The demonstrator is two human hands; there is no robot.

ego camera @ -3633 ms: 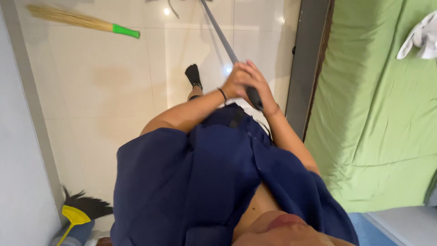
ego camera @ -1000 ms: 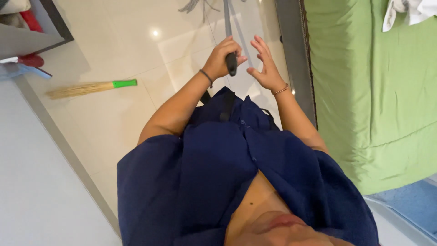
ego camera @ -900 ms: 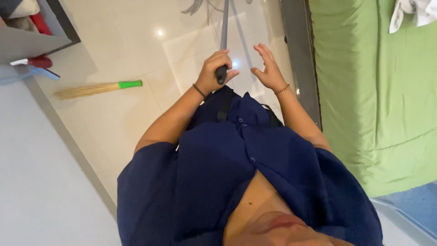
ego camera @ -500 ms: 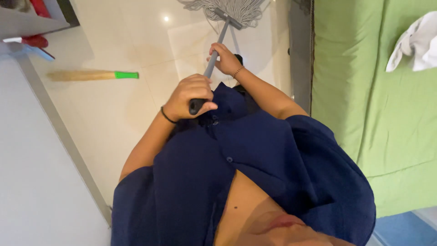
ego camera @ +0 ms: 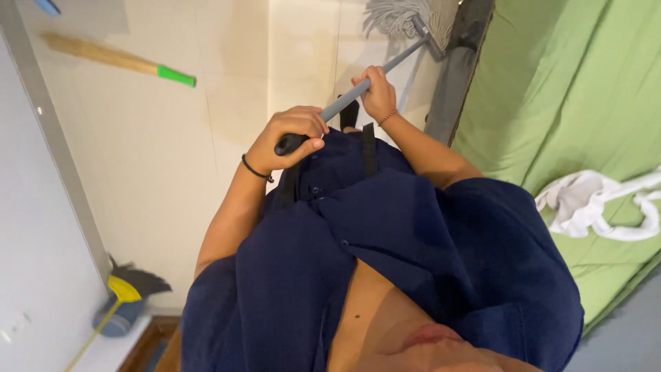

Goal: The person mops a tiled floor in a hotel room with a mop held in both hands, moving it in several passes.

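Note:
My left hand (ego camera: 292, 132), with a black band on its wrist, is closed around the black end grip of a grey mop handle (ego camera: 348, 100). Farther down the handle my right hand (ego camera: 377, 93) grips it too. The handle slants up and to the right to the pale stringy mop head (ego camera: 403, 17), which lies on the cream tiled floor (ego camera: 158, 165) beside the dark bed frame (ego camera: 458, 69). My dark blue shirt fills the lower part of the view.
A bed with a green sheet (ego camera: 564, 103) runs along the right, with a white cloth (ego camera: 592, 207) on it. A straw broom with a green band (ego camera: 117, 58) lies on the floor at upper left. A yellow-handled brush (ego camera: 124, 293) stands by the grey wall (ego camera: 34, 262).
One second ago my right hand was open off the handle; now it grips it. The mop head has swung right to the bed frame, and my view has shifted toward the bed.

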